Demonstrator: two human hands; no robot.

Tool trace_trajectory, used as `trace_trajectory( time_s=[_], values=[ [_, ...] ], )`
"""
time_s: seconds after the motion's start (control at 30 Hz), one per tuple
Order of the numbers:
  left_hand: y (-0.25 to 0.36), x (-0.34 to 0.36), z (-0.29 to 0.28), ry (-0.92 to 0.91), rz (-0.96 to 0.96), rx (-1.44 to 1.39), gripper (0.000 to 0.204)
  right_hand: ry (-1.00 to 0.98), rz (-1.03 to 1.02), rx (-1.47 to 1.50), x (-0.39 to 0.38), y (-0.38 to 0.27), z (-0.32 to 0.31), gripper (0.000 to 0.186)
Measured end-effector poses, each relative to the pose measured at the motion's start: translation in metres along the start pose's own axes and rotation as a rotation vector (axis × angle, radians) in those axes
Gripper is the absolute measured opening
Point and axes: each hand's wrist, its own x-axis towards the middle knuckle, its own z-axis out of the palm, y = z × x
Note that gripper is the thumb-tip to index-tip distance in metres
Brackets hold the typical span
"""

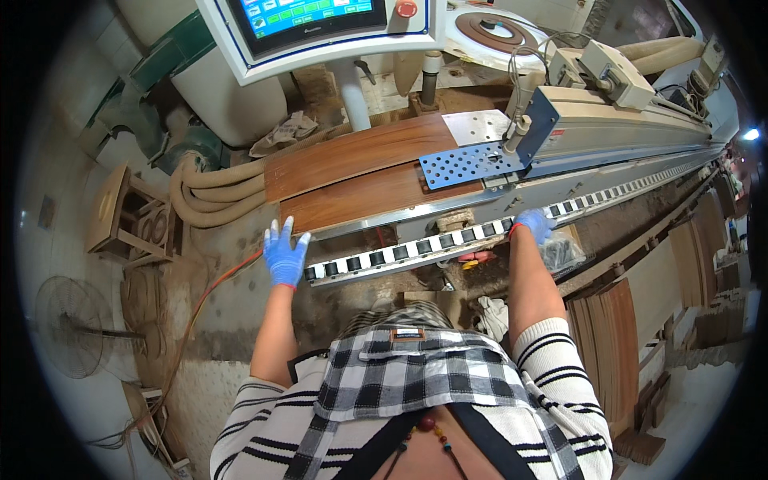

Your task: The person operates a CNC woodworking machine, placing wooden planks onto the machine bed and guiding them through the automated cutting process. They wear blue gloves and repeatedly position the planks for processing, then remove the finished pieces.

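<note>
My left hand (pixel 284 254), in a blue glove, is open with fingers spread by the near left corner of a brown wood-grain panel (pixel 344 210). Beside that hand is the left end of a long roller rail (pixel 412 252) with black rollers in a pale frame. My right hand (pixel 534 226), also gloved in blue, is curled over this rail farther right; its fingertips are partly hidden. The panel lies on the machine bed behind a metal edge strip (pixel 400 221). A perforated blue plate (pixel 470 166) sits over the panel's right part.
Above the panel stands a control screen (pixel 308 20) with a red button (pixel 406 8). Beige hoses (pixel 216 196) bend at the left, near a wooden stool (pixel 132 216) and a fan (pixel 76 326). An orange cord (pixel 210 292) crosses the floor. Stacked boards (pixel 604 344) stand at right.
</note>
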Motion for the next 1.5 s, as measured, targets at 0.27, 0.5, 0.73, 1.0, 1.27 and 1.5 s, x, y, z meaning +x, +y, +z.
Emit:
trace_trajectory(
  time_s=[0.27, 0.5, 0.73, 1.0, 1.27, 1.5],
  values=[
    [-0.009, 0.011, 0.014, 0.033, -0.046, -0.257, 0.050, 0.001, -0.014, 0.035, -0.003, 0.001, -0.002, 0.048],
    [-0.007, 0.013, 0.009, 0.021, -0.069, -0.291, 0.048, 0.008, -0.026, -0.003, -0.006, 0.001, -0.003, 0.049],
    [-0.009, 0.014, 0.012, 0.029, -0.066, -0.295, 0.050, -0.026, -0.026, 0.013, -0.004, 0.001, -0.003, 0.052],
    [0.011, 0.014, 0.017, 0.037, -0.006, -0.163, 0.047, -0.003, -0.016, 0.062, -0.007, 0.001, -0.005, 0.050],
    [0.060, 0.008, 0.021, 0.002, -0.006, -0.047, 0.046, -0.009, -0.013, 0.088, -0.013, -0.001, -0.011, 0.050],
    [0.105, 0.004, 0.038, 0.053, 0.116, 0.000, 0.042, 0.038, -0.024, 0.058, -0.007, 0.002, 0.000, 0.047]
  ],
)
